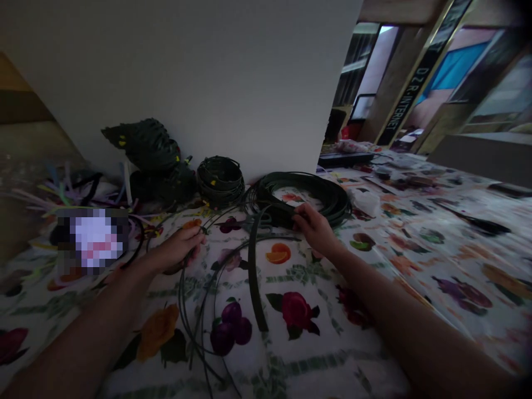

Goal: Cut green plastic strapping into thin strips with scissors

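Observation:
My left hand (189,244) is closed round several thin dark strips (183,293), which loop down over the tablecloth towards me. My right hand (313,224) pinches dark strip at the front edge of a large coil of dark green plastic strip (338,197). Its fingertips partly hide what is gripped there. Between the hands, a wider flat strip (253,271) curves from near the coil towards me. A pair of scissors (260,223) lies just in front of the coil, partly covered by strips.
Behind my left hand stand a small round dark basket (220,180) and a larger dark woven piece (145,144). Coloured strips (66,188) lie heaped at the left. A white panel (199,83) rises behind. A dark pointed tool (477,219) lies on the right of the flowered tablecloth (299,354).

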Tool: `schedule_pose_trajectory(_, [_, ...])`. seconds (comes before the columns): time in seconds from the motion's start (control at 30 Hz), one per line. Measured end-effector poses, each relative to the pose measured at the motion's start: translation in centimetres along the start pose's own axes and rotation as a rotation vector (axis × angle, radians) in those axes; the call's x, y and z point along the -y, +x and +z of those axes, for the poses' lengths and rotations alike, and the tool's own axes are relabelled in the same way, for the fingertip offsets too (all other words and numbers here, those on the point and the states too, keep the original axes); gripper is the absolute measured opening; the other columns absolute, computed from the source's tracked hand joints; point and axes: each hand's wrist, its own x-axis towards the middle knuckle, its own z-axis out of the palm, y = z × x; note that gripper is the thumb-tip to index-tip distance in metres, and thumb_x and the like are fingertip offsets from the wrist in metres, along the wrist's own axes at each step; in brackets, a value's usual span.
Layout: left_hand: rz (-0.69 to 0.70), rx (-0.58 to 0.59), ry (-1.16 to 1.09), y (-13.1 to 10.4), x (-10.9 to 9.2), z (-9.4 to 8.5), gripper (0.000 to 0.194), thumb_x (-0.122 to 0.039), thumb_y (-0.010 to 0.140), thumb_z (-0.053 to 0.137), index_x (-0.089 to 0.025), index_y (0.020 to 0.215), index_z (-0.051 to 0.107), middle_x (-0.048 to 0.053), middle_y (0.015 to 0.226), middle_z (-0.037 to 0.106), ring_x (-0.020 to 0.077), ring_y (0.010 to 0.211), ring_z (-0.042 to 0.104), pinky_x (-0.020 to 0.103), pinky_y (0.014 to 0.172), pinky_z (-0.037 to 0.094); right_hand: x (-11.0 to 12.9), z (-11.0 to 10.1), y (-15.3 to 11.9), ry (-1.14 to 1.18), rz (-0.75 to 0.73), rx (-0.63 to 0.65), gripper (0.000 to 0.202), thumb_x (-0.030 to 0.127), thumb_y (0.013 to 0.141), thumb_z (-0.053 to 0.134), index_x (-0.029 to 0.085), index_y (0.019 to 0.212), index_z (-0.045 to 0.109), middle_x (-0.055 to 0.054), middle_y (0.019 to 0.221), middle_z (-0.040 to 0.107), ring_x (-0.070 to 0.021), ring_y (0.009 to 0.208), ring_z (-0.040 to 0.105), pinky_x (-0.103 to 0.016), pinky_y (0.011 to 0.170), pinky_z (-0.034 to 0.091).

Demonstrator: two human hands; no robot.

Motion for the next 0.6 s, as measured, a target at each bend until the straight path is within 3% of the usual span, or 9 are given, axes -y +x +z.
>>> schedule_pose_trajectory(0.23, [0.042, -0.077, -0.025, 0.0, 0.0, -1.8, 0.034, -0.052, 0.085, 0.055, -0.019, 0.079, 0.051, -0.004, 0.053, 0.052, 0.0094, 0.038, 0.045, 0.021, 0.038, 0.032, -0.2, 0.5, 0.2, 0.194, 0.093, -0.036, 0.019, 0.039, 0.084, 0.057, 0.023, 0.084, 0.047, 0.005, 0.062, 0.055, -0.0149, 0.056, 0.054, -0.028, 0.058, 0.045])
schedule_pose_trajectory(0.37, [0.058, -0.121, -0.07, 0.0, -0.1, -1.8, 0.032, -0.051, 0.085, 0.056, -0.02, 0.081, 0.051, -0.006, 0.054, 0.048, 0.0081, 0.039, 0.044, 0.02, 0.039, 0.032, -0.3, 0.6, 0.3, 0.292, 0.164, -0.066, 0.026, 0.043, 0.078, 0.062, 0.023, 0.083, 0.047, 0.004, 0.07, 0.057, -0.0138, 0.057, 0.056, -0.027, 0.055, 0.046])
schedule_pose_trajectory(0.6, [-0.02, 0.075, -0.052, -0.6, -0.7, 1.0, 0.034, -0.052, 0.085, 0.057, -0.021, 0.074, 0.048, -0.006, 0.051, 0.046, 0.0091, 0.036, 0.04, 0.022, 0.037, 0.03, -0.3, 0.8, 0.3, 0.39, 0.247, -0.098, 0.029, 0.044, 0.074, 0.065, 0.022, 0.08, 0.047, 0.003, 0.075, 0.059, -0.0116, 0.058, 0.057, -0.025, 0.056, 0.048])
